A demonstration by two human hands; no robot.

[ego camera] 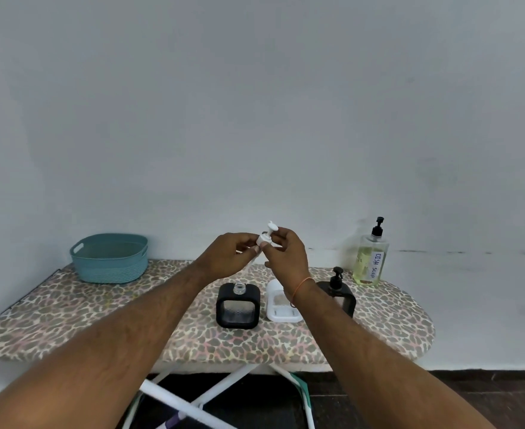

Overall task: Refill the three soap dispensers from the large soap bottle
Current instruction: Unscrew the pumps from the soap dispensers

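Both raised at centre frame, above the ironing board (pixel 69 320): left hand (pixel 224 255) and right hand (pixel 286 252) pinching a white pump head (pixel 266 235) between them, left fingertips at its collar, right fingers curled round the stem just below the nozzle; dip tube trailing down and left behind the left hand, only partly visible

Below the hands, near the board's front edge: black-framed dispenser (pixel 238 306) standing upright with neck bare and pump off, faint liquid low in its clear window. Just right of it, touching or nearly so, white dispenser (pixel 281 305), top hidden by the right wrist, so open or capped cannot be told. Further right, partly behind the right forearm, dark dispenser (pixel 340 294) with black pump on

Judged as the opening-up step: pump heads coming off, pouring not yet begun

Next move likely calls for parking the white pump somewhere clean on the board, tube kept off the cloth if dripping, then reaching for the source

Farther back, right of centre: large soap bottle (pixel 370 258), labelled DISH SOAP, yellow-green liquid, own black pump on, well apart from the hands

At the left rear of the board, against the wall: teal basket (pixel 109 258)
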